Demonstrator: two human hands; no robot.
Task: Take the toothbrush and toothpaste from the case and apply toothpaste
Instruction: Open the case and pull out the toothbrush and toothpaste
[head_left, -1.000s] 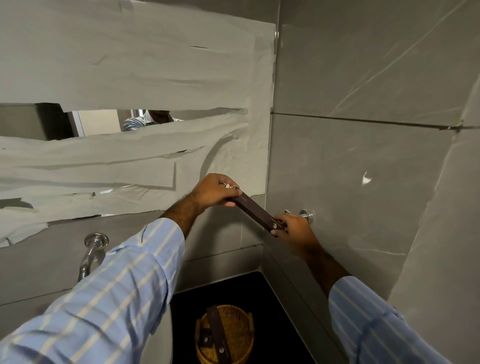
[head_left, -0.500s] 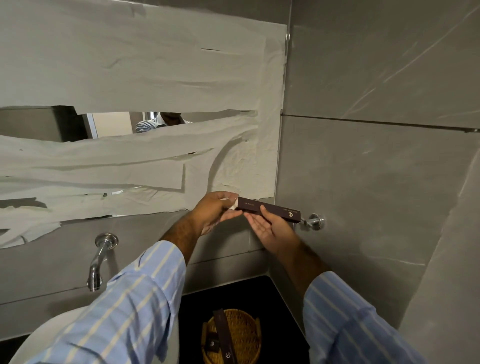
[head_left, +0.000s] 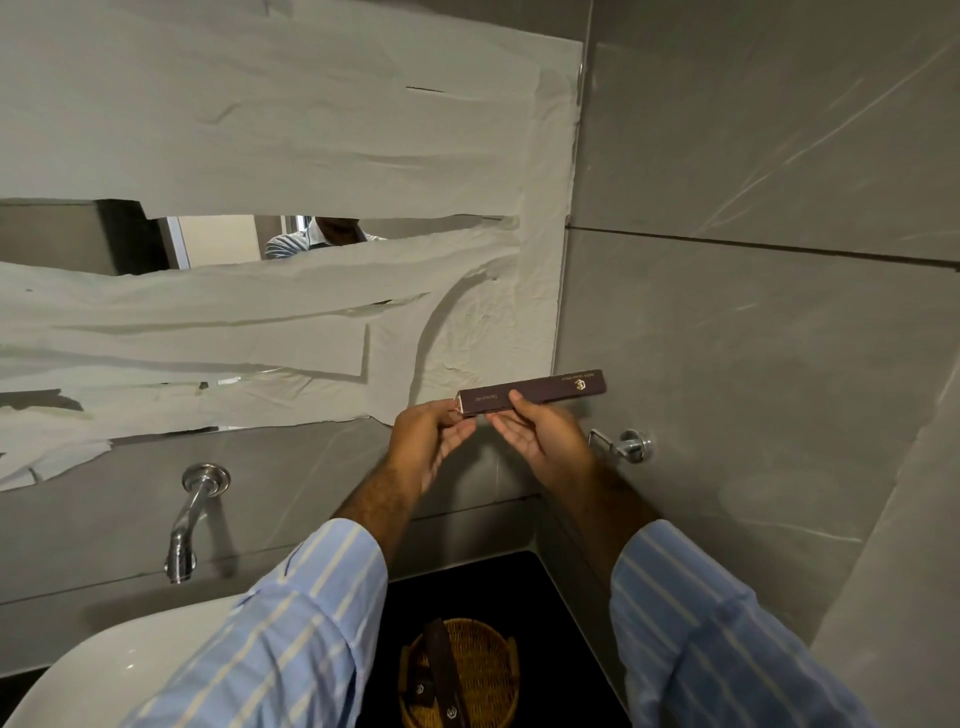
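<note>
Head view: slim brown case (head_left: 532, 393) up at chest height, level, just left of the chrome wall fitting (head_left: 626, 445). Right hand (head_left: 545, 441) underneath, fingers clamped round the middle to steady it. Left hand (head_left: 431, 441) at the case's left end, fingers pinched on the flap, probably to open it. Toothbrush, toothpaste unseen, presumably inside. Wicker basket (head_left: 460, 670) far below the case.

Open air below case (head_left: 532, 392); side wall, metal fitting (head_left: 626, 445) (right) close.
</note>
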